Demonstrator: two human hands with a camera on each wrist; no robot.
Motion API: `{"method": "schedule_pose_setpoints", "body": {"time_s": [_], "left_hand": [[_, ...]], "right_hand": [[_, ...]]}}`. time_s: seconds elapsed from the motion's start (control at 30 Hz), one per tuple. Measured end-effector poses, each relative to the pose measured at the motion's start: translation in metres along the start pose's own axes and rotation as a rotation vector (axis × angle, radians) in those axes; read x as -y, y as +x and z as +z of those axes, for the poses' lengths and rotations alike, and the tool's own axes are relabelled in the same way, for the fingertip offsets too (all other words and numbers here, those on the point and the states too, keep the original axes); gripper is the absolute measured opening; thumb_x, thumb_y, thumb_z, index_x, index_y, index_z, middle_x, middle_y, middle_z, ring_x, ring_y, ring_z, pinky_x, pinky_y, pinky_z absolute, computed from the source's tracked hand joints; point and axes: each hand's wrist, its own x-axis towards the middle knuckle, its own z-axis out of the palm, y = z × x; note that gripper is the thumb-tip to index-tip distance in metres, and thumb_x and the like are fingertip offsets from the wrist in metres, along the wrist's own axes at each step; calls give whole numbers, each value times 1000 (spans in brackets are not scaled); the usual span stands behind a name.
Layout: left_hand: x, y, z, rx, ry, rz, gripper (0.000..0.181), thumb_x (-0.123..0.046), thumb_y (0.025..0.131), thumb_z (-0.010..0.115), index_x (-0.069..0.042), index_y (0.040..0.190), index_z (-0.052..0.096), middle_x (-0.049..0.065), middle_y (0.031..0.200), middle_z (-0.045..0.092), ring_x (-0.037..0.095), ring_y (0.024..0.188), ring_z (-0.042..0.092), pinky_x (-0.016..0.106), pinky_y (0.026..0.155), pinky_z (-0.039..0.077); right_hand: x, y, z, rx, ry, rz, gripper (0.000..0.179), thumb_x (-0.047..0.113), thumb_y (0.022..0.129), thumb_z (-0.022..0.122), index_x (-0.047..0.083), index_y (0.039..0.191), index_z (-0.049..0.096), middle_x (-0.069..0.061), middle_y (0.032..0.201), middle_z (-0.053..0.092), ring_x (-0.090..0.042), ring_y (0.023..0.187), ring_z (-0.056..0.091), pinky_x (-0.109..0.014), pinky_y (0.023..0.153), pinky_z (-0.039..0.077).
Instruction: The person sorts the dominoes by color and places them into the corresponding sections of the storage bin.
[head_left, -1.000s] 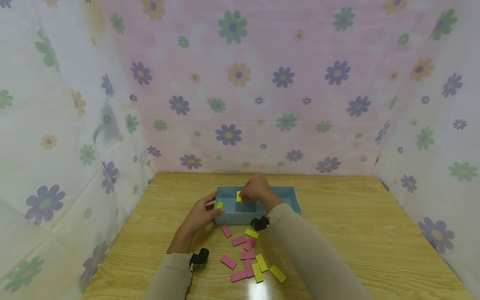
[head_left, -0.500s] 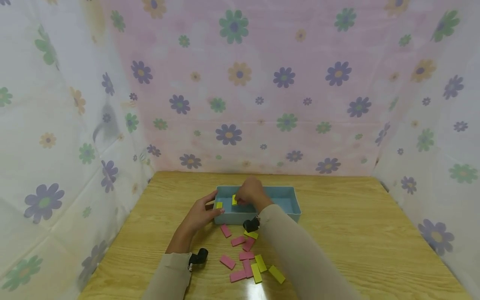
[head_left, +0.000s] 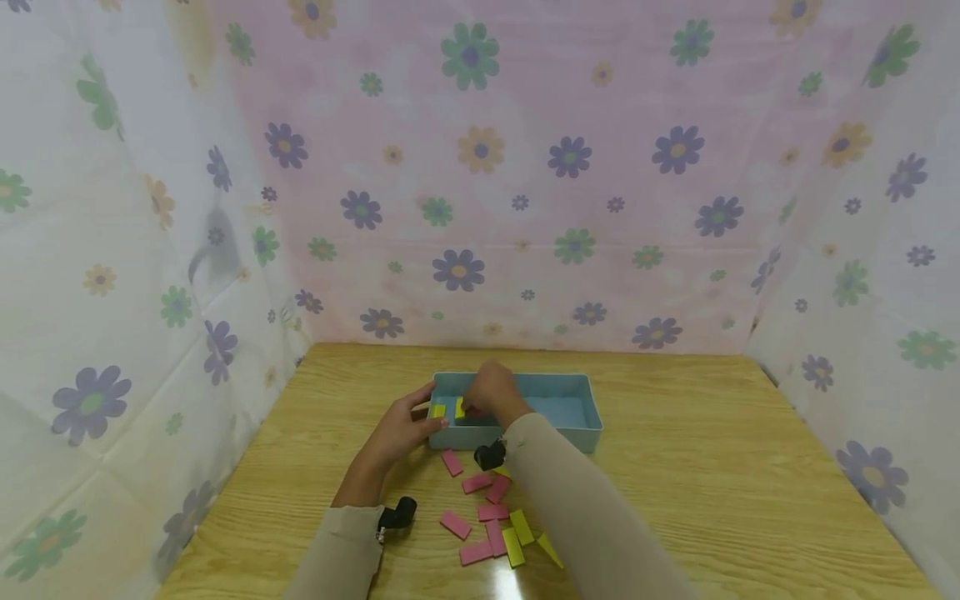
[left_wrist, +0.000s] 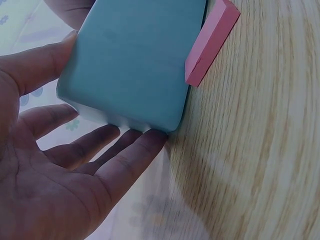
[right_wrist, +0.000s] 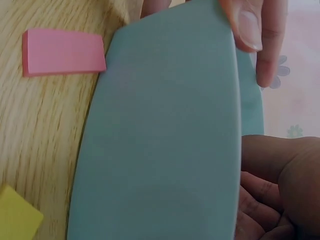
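A light-blue rectangular box (head_left: 450, 438) stands on the table. My left hand (head_left: 397, 430) holds its left end, thumb over the front rim; in the left wrist view the fingers (left_wrist: 127, 165) lie against the end wall. Inside the box, my right hand (head_left: 492, 392) pinches a yellow block (head_left: 460, 407) near the left end. Another yellow block (head_left: 438, 411) lies beside it, against the left end. In the right wrist view the box's front wall (right_wrist: 160, 125) hides the right fingertips and the held block.
Several pink blocks (head_left: 455, 524) and yellow blocks (head_left: 513, 547) lie scattered on the wooden table (head_left: 750, 483) in front of the box. One pink block (left_wrist: 212, 44) lies right by the front wall. Floral cloth (head_left: 517, 225) surrounds the table at back and sides.
My right hand has moved left and lower inside the box with the yellow block, bringing it near the other yellow one. The left hand and the box have stayed in place.
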Motion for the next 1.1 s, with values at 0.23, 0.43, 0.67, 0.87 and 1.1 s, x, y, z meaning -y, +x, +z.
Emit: {"method": "schedule_pose_setpoints", "body": {"time_s": [0.23, 0.43, 0.67, 0.87, 1.1], "left_hand": [[1, 0, 1, -4, -17, 0, 78, -17, 98, 72, -16, 165, 30, 17, 166, 34, 46, 146, 43, 49, 105, 54], [-1, -1, 1, -5, -24, -1, 78, -17, 98, 72, -16, 165, 30, 16, 167, 32, 46, 146, 43, 49, 105, 54], [-2, -1, 1, -14, -27, -4, 77, -16, 99, 72, -16, 164, 31, 16, 168, 31, 45, 147, 41, 49, 106, 54], [-1, -1, 1, -10, -33, 4, 77, -14, 99, 71, -17, 164, 31, 15, 167, 32, 45, 147, 41, 48, 105, 54], [0, -2, 2, -4, -42, 15, 77, -13, 99, 71, -15, 165, 30, 16, 166, 33, 46, 146, 42, 48, 105, 55]], "right_hand": [[-1, 3, 10, -24, -36, -32, 15, 9, 77, 90, 3, 69, 78, -5, 61, 73, -16, 56, 71, -38, 72, 64], [-1, 3, 14, -31, -71, -34, 14, 10, 78, 88, 4, 70, 79, -6, 65, 73, -18, 60, 69, -36, 67, 61], [0, 3, 13, -6, -54, -8, 20, 10, 88, 76, 3, 69, 75, -7, 64, 66, -21, 60, 62, -33, 56, 49], [-3, 5, 13, 55, 126, 42, 21, 18, 99, 59, -1, 93, 65, -6, 71, 56, -28, 67, 66, -35, 56, 49], [-5, 7, 17, 113, 337, 110, 63, 38, 104, 52, 0, 154, 42, -17, 113, 64, -37, 89, 72, -46, 72, 60]]}}
